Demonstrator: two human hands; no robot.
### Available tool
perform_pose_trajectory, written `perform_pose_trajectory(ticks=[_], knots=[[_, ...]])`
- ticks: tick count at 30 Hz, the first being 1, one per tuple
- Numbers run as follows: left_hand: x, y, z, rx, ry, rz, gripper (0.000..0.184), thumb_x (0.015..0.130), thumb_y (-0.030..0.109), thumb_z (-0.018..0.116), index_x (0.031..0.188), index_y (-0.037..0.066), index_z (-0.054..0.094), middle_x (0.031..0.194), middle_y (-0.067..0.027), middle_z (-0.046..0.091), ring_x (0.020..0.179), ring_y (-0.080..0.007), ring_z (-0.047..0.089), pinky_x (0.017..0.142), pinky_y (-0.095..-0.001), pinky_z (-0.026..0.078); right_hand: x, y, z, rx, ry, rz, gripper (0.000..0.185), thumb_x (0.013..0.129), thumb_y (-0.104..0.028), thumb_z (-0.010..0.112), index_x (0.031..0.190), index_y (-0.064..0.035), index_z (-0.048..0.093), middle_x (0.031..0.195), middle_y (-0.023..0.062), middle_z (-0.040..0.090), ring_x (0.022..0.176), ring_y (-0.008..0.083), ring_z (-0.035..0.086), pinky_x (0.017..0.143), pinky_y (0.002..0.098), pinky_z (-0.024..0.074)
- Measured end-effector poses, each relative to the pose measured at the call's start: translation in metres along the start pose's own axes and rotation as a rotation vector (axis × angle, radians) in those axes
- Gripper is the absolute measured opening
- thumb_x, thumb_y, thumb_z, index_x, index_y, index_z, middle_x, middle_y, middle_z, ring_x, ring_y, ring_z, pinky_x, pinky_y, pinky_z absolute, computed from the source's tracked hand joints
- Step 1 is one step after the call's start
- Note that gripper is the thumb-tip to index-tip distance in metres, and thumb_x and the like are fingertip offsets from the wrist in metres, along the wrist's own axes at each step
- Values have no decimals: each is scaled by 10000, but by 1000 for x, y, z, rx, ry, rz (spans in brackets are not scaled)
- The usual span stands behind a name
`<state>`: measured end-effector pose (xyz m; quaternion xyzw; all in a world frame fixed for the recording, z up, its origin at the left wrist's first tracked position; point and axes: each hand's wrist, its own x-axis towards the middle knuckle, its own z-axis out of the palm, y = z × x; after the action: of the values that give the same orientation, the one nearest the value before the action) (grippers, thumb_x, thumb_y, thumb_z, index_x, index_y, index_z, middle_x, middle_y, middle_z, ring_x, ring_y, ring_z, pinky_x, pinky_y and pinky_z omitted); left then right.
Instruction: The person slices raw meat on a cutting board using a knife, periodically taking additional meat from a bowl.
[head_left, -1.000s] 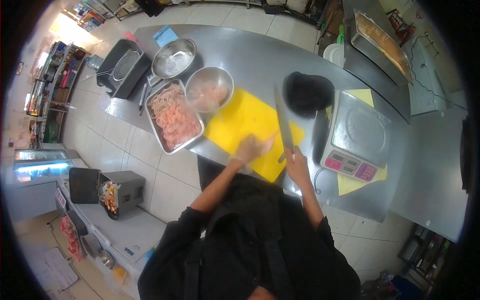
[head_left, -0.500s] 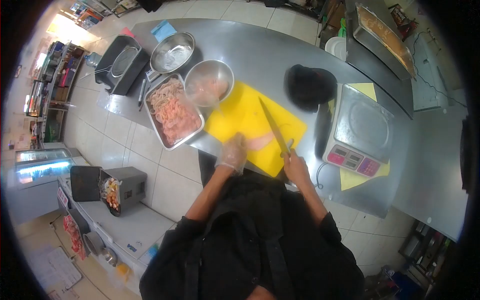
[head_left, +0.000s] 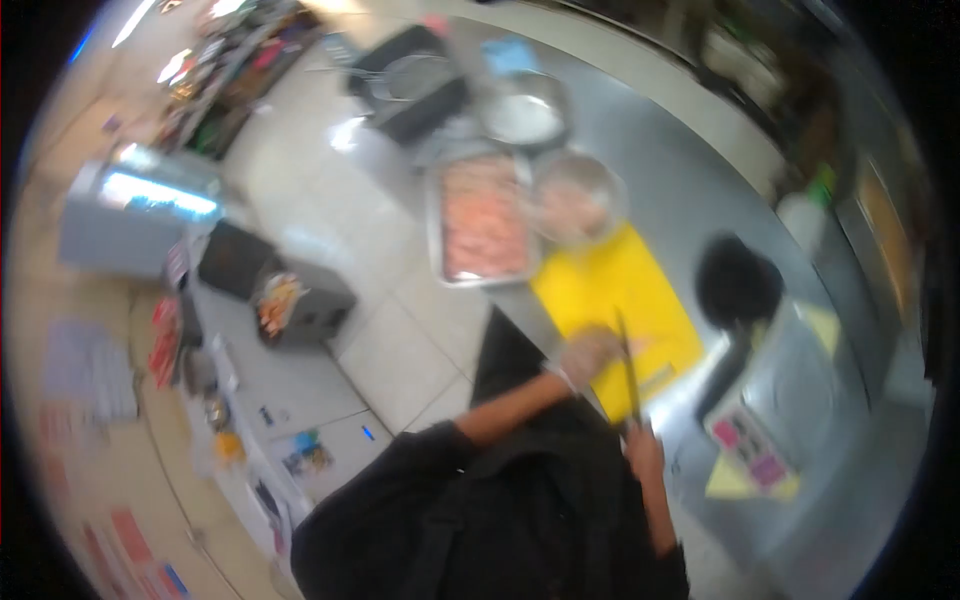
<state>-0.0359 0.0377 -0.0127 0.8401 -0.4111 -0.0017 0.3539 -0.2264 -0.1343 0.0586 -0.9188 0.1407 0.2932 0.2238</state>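
Observation:
The view is blurred. My right hand [head_left: 642, 452] grips the handle of a knife [head_left: 629, 370], its blade pointing away from me over the yellow cutting board [head_left: 600, 285]. A pale pink piece of raw meat [head_left: 656, 342] lies on the board, partly behind the blade. My left hand [head_left: 590, 357], in a clear plastic glove, rests at the meat's left end, close to the blade, fingers curled in. Past the board's far left corner are a metal bowl [head_left: 612, 180] with pink meat and a metal tray [head_left: 436, 235] filled with raw meat.
Farther back stand another metal bowl [head_left: 560, 110] and a dark grey bin [head_left: 425, 110] with a strainer. To the right are a black object [head_left: 738, 280] and a scale [head_left: 755, 455] on yellow sheets. A grey container [head_left: 330, 305] with scraps stands at left.
My view has turned left, so the table appears shifted right and rotated. The knife blade is now closer to my left hand, over the meat.

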Motion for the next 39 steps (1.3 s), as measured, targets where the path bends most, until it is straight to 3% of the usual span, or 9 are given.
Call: perform_pose_trajectory(ticks=[2, 8, 10, 16, 18, 22, 29, 38, 39], knots=[[-6, -10, 25, 2, 12, -64, 229, 913, 171, 526, 1092, 118, 660, 1023, -117, 647, 953, -312, 619, 860, -442, 496, -6, -4, -4, 292, 88, 138, 278, 1027, -233, 501, 1214, -40, 570, 954, 311, 677, 924, 528, 637, 815, 618, 488], [-6, 3, 26, 183, 151, -92, 182, 883, 240, 608, 1006, 116, 661, 961, -109, 630, 906, -293, 619, 806, -442, 494, 46, -33, -23, 193, 124, 0, 310, 1043, -183, 461, 1190, 81, 532, 906, 386, 644, 907, 566, 624, 795, 624, 472], [-5, 1, 30, 229, 30, -148, 286, 857, 228, 637, 1102, 88, 680, 1076, -128, 666, 998, -330, 641, 897, -449, 507, 63, -40, -24, 206, 224, -74, 314, 1044, -183, 461, 1123, 113, 529, 917, 411, 630, 903, 584, 614, 799, 623, 474], [4, 16, -9, 144, 29, -143, 210, 885, 308, 634, 958, 114, 665, 997, -108, 637, 946, -300, 624, 809, -427, 507, 67, -60, -36, 189, 230, -51, 323, 1055, -209, 453, 1105, 103, 522, 913, 396, 631, 902, 584, 612, 802, 621, 480], [10, 29, -38, 203, -210, -195, 191, 894, 210, 622, 1049, 115, 681, 1117, -113, 628, 1042, -301, 603, 871, -430, 492, 66, -58, -32, 175, 236, -5, 337, 1055, -225, 461, 1112, 98, 537, 948, 404, 630, 928, 588, 605, 807, 614, 480], [1, 19, -27, 229, -65, -134, 180, 902, 198, 611, 1052, 110, 656, 1157, -109, 597, 1077, -289, 576, 884, -409, 480, 46, -50, -29, 173, 233, -5, 320, 1055, -234, 460, 1118, 73, 522, 930, 389, 645, 937, 563, 629, 809, 606, 496], [-11, 20, -25, 175, -216, 109, 195, 903, 153, 581, 1086, 87, 592, 1090, -106, 591, 1056, -275, 579, 853, -392, 500, 56, -49, -25, 117, 282, 42, 315, 1046, -248, 481, 1107, 56, 529, 936, 380, 649, 926, 560, 630, 821, 609, 491], [-10, -6, 5, 0, 68, 158, 333, 935, 107, 568, 1254, 21, 531, 1139, -194, 581, 1090, -363, 586, 932, -431, 499, 44, -30, -31, 290, 396, -19, 382, 1051, -290, 480, 1138, 76, 547, 953, 381, 645, 944, 581, 609, 818, 595, 479], [0, 7, -13, -138, 21, 29, 343, 942, 106, 567, 1271, 19, 529, 1153, -197, 579, 1100, -372, 580, 960, -425, 488, 43, -23, -31, 371, 450, -6, 365, 1045, -264, 491, 1119, 87, 557, 958, 374, 648, 948, 557, 620, 821, 586, 477]])
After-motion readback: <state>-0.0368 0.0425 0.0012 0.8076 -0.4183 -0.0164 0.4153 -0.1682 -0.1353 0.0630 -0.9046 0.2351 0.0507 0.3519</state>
